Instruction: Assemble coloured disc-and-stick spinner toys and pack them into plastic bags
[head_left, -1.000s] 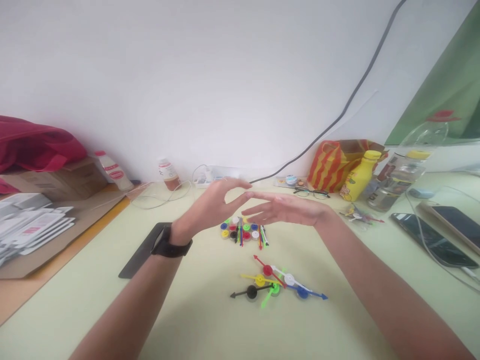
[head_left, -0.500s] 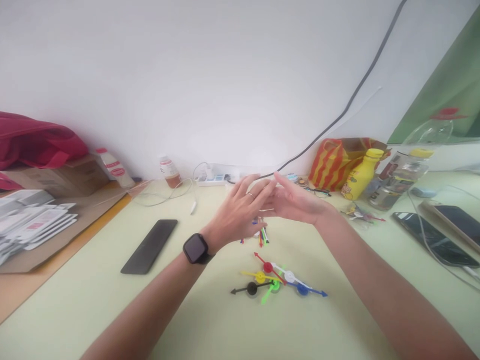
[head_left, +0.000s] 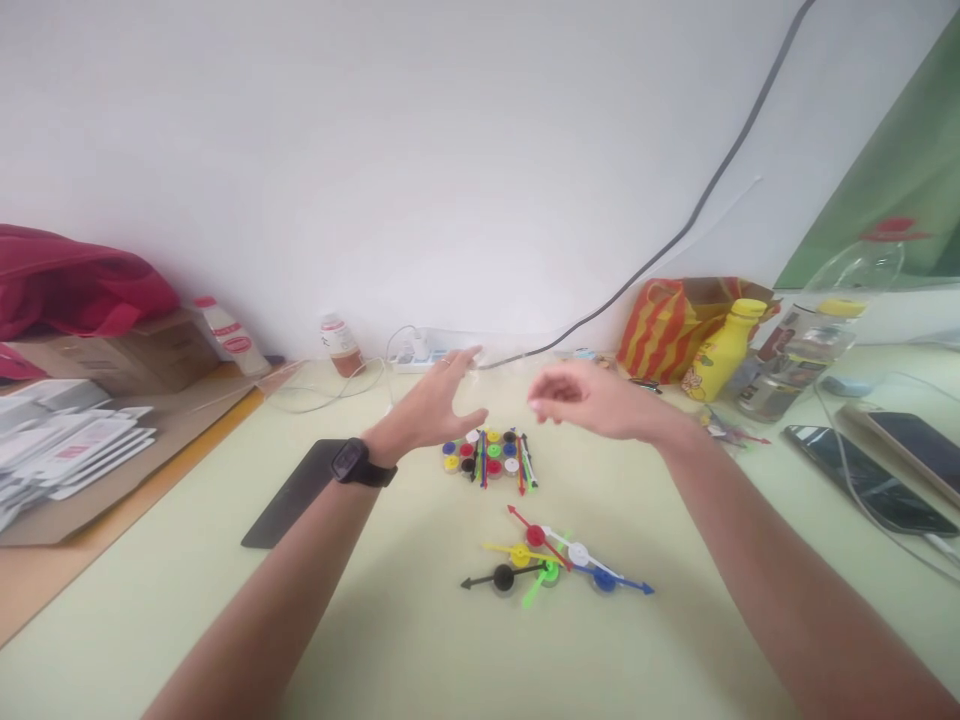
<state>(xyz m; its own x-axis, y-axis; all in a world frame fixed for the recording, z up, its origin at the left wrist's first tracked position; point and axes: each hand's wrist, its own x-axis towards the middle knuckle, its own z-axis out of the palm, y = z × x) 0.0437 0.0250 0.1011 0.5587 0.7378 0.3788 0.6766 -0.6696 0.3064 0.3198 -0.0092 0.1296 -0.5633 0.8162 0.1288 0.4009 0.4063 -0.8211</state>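
My left hand [head_left: 439,408] is raised above the table with fingers spread and nothing in it; a dark watch [head_left: 350,461] is on its wrist. My right hand [head_left: 589,400] hovers across from it, its fingers curled in toward the thumb, with no object visible. Between and below the hands lie rows of small coloured round pieces [head_left: 495,451], with coloured arrow pointers [head_left: 528,465] laid over and beside them. Nearer to me is a loose group of assembled spinners, including a black spinner [head_left: 504,577], a red spinner [head_left: 535,536] and a blue spinner [head_left: 605,579]. Neither hand touches them.
A black slab [head_left: 281,505] lies under my left forearm. White boxes [head_left: 75,450] are stacked left. A power strip [head_left: 409,366], a bottle [head_left: 341,345] and cables stand along the wall. At right are a striped bag [head_left: 652,325], a yellow bottle [head_left: 724,350] and phones [head_left: 862,480].
My hands have moved apart from being together in the middle. The left went left with fingers spreading; the right's fingers have curled. The round pieces behind them are now uncovered.
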